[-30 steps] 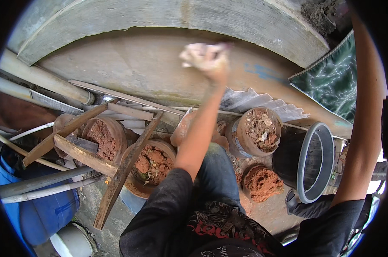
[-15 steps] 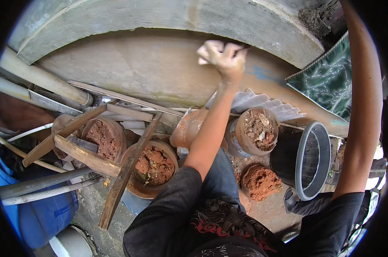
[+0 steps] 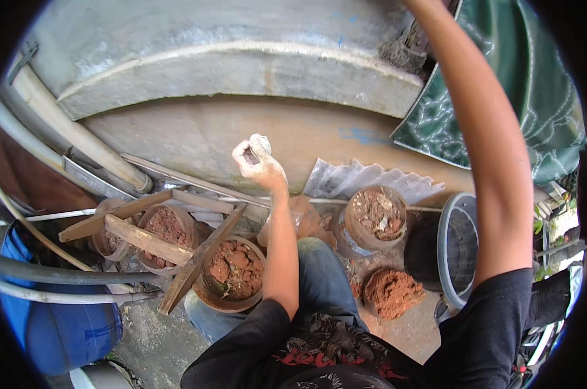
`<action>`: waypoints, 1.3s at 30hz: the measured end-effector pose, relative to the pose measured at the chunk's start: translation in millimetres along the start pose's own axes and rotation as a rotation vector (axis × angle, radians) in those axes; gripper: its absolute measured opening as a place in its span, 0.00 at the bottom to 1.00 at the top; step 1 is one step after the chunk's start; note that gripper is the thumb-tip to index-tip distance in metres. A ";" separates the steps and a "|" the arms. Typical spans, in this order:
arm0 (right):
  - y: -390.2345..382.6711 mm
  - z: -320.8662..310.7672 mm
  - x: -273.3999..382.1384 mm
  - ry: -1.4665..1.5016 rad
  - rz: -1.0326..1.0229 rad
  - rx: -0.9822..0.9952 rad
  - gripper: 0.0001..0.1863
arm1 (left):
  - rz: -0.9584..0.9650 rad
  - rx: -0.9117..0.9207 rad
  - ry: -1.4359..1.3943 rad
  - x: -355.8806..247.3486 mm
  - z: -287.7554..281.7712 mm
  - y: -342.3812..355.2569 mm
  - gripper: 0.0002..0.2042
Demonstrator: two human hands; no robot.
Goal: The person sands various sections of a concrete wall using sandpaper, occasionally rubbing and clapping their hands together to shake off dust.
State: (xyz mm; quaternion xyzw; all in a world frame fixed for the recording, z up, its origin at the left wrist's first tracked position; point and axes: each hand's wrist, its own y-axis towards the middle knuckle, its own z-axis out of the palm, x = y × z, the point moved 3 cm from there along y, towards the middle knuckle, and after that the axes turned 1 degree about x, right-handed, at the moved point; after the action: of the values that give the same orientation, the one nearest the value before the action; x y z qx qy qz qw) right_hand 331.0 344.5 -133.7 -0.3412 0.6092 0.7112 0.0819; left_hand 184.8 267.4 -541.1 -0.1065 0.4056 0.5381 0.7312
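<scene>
My left hand [image 3: 262, 167] is raised in front of the brown wall face [image 3: 196, 133], below the curved concrete ledge [image 3: 241, 71]. Its fingers are curled closed around a small whitish lump [image 3: 261, 142]; what exactly this is, I cannot make out. Pale smears coat the fingers. My right arm [image 3: 481, 110] stretches up along the right side and leaves the picture at the top, so that hand is out of sight. A dark, rough patch [image 3: 404, 55] on the concrete lies beside that forearm.
Below stand several pots of reddish soil, including a round pot [image 3: 234, 272], a clear tub [image 3: 371, 220] and a soil mound [image 3: 394, 293]. A grey-rimmed black bucket [image 3: 459, 249], wooden frame [image 3: 199, 259], blue barrel [image 3: 73, 330], pipes [image 3: 79, 133] and green sheet [image 3: 527, 84] surround me.
The view has shifted, showing more of the concrete above. My left hand has moved left and down in the picture, away from the ledge's edge. My right forearm now leans further inward.
</scene>
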 end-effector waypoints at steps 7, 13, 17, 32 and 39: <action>4.1 -10.1 2.4 0.086 0.044 -0.021 0.15 | 0.773 0.205 0.462 -108.2 70.9 82.2 0.07; 7.9 -13.4 -1.4 0.117 0.038 -0.014 0.15 | 0.988 0.291 0.528 -87.9 107.8 91.8 0.10; 7.1 -15.0 1.1 0.111 0.052 0.011 0.16 | 0.653 -0.049 0.339 -76.7 84.6 123.1 0.11; 7.9 -35.9 -3.7 0.275 0.106 0.153 0.25 | 0.066 0.367 -0.180 -185.3 167.4 68.3 0.11; 43.5 -81.7 2.1 0.367 -0.255 0.119 0.25 | -0.173 0.782 -0.221 -273.7 279.3 122.0 0.11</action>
State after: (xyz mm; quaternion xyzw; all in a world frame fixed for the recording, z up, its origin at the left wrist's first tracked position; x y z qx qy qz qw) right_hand 337.7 257.9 -101.7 -0.5334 0.6069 0.5839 0.0790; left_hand 186.8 289.7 -132.0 0.2038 0.4881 0.2884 0.7982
